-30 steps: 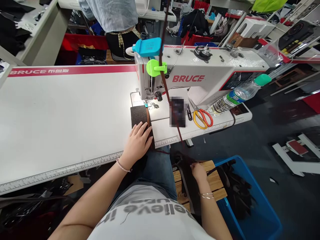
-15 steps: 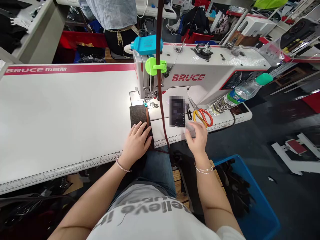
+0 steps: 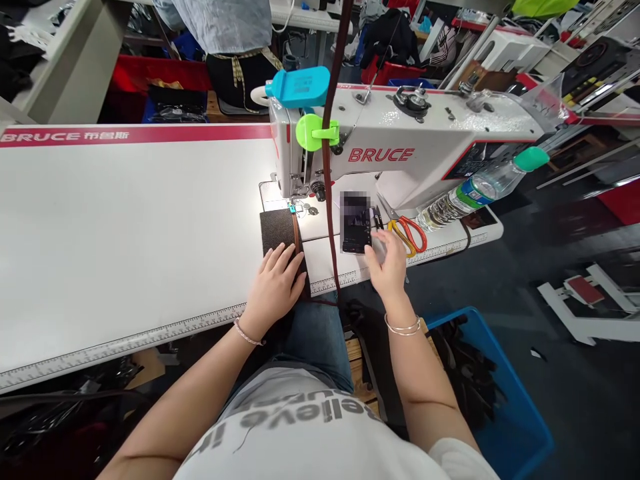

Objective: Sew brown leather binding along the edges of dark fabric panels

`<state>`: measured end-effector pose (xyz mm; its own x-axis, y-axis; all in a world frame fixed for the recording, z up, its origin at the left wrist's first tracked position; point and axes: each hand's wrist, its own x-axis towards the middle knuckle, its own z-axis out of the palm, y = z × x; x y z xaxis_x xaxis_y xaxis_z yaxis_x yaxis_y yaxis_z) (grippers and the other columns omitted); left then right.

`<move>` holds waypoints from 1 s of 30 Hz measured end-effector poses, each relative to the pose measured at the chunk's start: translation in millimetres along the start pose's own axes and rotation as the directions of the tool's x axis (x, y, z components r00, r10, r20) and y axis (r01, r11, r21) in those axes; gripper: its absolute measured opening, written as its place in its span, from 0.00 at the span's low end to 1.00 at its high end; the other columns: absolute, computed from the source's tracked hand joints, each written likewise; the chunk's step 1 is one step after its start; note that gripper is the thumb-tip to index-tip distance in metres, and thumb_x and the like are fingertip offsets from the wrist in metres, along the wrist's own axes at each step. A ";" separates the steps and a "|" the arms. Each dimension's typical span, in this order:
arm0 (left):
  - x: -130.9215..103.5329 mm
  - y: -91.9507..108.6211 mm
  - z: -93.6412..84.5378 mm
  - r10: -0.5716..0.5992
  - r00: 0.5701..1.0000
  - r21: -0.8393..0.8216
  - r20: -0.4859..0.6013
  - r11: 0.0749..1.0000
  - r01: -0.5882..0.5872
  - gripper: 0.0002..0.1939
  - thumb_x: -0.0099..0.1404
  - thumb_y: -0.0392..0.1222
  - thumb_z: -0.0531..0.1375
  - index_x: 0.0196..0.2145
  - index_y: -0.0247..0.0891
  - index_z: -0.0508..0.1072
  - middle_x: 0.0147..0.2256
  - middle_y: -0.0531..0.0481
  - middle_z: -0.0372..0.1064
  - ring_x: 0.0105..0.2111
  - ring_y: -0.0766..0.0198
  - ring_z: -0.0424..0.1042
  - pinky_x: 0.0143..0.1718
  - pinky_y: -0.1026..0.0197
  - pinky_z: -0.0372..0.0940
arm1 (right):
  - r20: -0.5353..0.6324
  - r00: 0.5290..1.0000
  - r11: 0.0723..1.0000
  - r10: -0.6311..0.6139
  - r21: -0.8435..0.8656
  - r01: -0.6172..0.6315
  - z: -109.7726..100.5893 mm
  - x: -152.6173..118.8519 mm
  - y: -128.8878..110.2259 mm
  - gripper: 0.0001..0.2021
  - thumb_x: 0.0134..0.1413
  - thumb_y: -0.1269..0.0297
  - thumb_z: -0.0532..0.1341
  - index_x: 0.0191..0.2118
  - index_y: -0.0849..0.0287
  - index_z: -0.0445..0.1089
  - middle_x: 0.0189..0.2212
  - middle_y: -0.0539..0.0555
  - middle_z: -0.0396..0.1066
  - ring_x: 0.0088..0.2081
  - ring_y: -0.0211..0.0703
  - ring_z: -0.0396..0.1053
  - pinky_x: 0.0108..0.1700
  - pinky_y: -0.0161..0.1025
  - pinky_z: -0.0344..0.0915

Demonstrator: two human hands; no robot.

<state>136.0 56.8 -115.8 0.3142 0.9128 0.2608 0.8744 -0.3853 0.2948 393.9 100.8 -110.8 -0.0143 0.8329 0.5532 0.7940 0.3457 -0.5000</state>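
Note:
My left hand point(image 3: 276, 288) lies flat with fingers spread on a dark fabric piece point(image 3: 277, 228), holding it down on the table. A narrow brown strip point(image 3: 297, 233) runs along the fabric's right edge up to the presser foot of the sewing machine point(image 3: 380, 137). Just right of the phone point(image 3: 356, 230), my right hand point(image 3: 389, 263) hovers low with thumb and fingers apart; its fingertips are near the phone's edge, and I cannot tell if they touch it. Black thread snips point(image 3: 377, 217) and scissors with orange and yellow handles point(image 3: 413, 237) lie beyond that hand.
A long brown strip point(image 3: 331, 200) hangs down in front of the machine through a green clip point(image 3: 316, 133). A water bottle point(image 3: 473, 193) leans on its side at the right. Below stands a blue bin point(image 3: 515, 393) of dark pieces. A person point(image 3: 225, 27) is across the table.
My right hand has moved slightly left and up, closer to the phone. My left hand stays flat on the fabric. The hanging strip appears shifted a little right.

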 end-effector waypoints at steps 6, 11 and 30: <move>-0.5 -0.2 2.4 0.015 1.000 0.026 -0.012 1.000 -0.015 0.22 0.71 0.45 0.49 0.58 0.33 0.66 0.61 0.38 0.61 0.64 0.45 0.55 0.65 0.40 0.52 | 0.099 0.995 0.971 -0.023 0.239 -0.001 2.4 -27.7 -47.4 0.19 0.63 0.62 0.58 0.58 0.57 0.62 0.49 0.62 0.74 0.46 0.49 0.72 0.48 0.49 0.70; -0.6 0.2 3.6 0.020 0.999 0.039 -0.031 0.999 -0.019 0.23 0.71 0.45 0.50 0.59 0.32 0.66 0.60 0.38 0.61 0.64 0.45 0.55 0.65 0.42 0.51 | 0.230 0.973 0.892 -0.012 0.443 -0.093 13.3 -4.2 -71.4 0.24 0.62 0.55 0.60 0.62 0.55 0.62 0.44 0.57 0.77 0.37 0.44 0.70 0.43 0.44 0.69; -1.6 0.6 6.0 0.013 1.000 0.023 -0.024 1.000 -0.013 0.23 0.70 0.43 0.52 0.59 0.32 0.66 0.62 0.36 0.60 0.65 0.45 0.54 0.66 0.43 0.49 | 0.140 0.929 0.940 0.342 -0.065 -0.336 -65.4 -126.8 83.6 0.11 0.59 0.60 0.60 0.31 0.58 0.78 0.30 0.58 0.78 0.37 0.52 0.72 0.42 0.49 0.69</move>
<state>138.2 55.9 -121.6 0.3168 0.9042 0.2865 0.8788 -0.3934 0.2699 501.9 -4.2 -179.2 0.1734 0.9527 0.2497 0.7903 0.0167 -0.6126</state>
